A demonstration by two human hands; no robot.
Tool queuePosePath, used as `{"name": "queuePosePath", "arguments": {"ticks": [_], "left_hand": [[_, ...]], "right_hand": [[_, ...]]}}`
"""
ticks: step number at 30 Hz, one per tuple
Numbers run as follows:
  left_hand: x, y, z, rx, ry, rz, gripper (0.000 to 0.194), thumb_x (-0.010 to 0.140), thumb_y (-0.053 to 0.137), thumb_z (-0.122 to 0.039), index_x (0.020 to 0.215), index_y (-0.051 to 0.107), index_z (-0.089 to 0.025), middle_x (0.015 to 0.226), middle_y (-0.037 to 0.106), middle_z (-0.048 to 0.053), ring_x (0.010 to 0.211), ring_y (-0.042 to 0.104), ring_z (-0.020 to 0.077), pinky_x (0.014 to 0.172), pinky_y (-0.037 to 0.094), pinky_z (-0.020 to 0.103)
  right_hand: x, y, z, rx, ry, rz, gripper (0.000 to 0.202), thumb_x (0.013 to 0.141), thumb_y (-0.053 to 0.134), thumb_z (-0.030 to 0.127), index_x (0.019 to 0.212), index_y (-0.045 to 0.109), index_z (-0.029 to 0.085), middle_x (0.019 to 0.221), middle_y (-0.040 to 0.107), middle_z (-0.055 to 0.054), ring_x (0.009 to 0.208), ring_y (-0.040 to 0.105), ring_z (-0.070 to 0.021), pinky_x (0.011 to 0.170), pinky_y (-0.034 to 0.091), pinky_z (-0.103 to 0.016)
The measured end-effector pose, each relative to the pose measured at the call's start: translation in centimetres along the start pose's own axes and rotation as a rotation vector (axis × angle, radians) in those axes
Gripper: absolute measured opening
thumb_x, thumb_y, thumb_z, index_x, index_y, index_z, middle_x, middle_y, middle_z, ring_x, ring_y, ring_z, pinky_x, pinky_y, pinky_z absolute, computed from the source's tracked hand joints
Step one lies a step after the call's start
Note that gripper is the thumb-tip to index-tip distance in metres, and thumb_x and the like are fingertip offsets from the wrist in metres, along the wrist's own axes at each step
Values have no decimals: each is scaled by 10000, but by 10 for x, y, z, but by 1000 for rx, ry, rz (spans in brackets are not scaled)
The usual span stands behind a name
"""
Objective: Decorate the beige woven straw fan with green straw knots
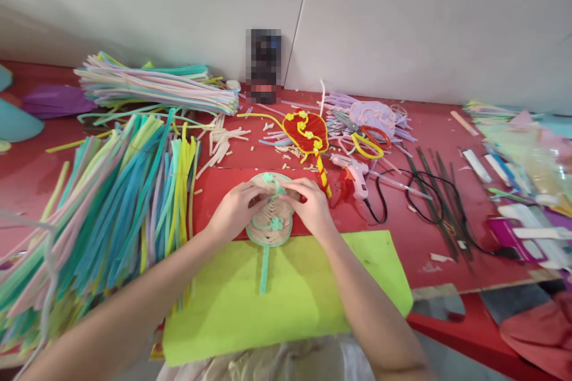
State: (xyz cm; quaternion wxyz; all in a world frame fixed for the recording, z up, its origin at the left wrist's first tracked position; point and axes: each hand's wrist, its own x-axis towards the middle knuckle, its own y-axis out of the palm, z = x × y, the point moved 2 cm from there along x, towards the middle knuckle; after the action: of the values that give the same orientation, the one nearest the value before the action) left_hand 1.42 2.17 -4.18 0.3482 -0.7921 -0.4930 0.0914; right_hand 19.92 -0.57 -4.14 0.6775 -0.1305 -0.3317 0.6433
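Note:
A hand fan (257, 234) made of pipe cleaners, beige with a mint-green rim and handle, lies flat in front of me, its handle toward me. Mint-green flowers (277, 224) and a curved green stem decorate its face. My left hand (236, 209) is at the fan's upper left, with thumb and fingers closed on it. From the right, my right hand (311, 207) pinches a small green flower (280, 189) near the top of the face. My fingers partly cover the fan's upper edge. The fan's handle reaches over a lime-green sheet (304, 292).
Bundles of coloured pipe cleaners (116, 208) fill the left side. Behind the fan lie a red and yellow fan (306, 134), scissors (357, 131) and a pink glue gun (354, 177) with a black cord. A blurred dark object (264, 65) stands against the wall.

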Motion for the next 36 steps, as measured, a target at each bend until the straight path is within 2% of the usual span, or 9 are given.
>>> {"name": "queuePosePath", "arguments": {"ticks": [3,9,20,25,31,36], "left_hand": [[1,1,2,-12,33,-11,161,853,551,-242,961,668,-216,948,656,39,871,593,161,800,479,302],[-3,4,4,99,93,-25,194,854,549,-257,1000,673,-227,925,650,48,846,581,175,766,483,319],[-4,6,4,130,178,-48,177,866,532,-261,968,669,-215,908,649,53,840,585,180,770,483,338],[-4,0,0,61,64,-113,231,893,477,-249,1068,625,-222,1003,623,57,937,582,171,838,480,315],[-1,-7,4,122,-53,-224,267,891,440,-215,1115,587,-212,1089,597,69,1044,541,208,948,426,390],[0,-11,12,40,-150,-274,291,894,385,-177,1112,576,-205,1106,615,57,1058,553,194,958,424,373]], "right_hand": [[0,1,-1,-22,-9,12,215,806,637,265,1018,677,275,950,626,-38,899,582,-181,821,479,-325],[0,1,-5,-19,-27,27,227,829,606,208,1032,673,284,959,616,-34,917,582,-174,855,479,-330],[-1,4,-4,-69,-28,20,220,828,611,225,1033,675,276,960,615,-38,924,574,-179,862,479,-339],[-1,3,-2,-60,-24,14,209,830,608,250,1025,677,280,964,618,-35,924,578,-180,858,479,-334],[-1,2,-2,-17,2,-6,222,833,603,261,1046,662,284,948,627,-38,896,590,-186,830,492,-341],[0,-10,-2,26,54,-130,197,892,504,269,999,668,251,963,640,-50,900,602,-174,816,498,-328]]}}
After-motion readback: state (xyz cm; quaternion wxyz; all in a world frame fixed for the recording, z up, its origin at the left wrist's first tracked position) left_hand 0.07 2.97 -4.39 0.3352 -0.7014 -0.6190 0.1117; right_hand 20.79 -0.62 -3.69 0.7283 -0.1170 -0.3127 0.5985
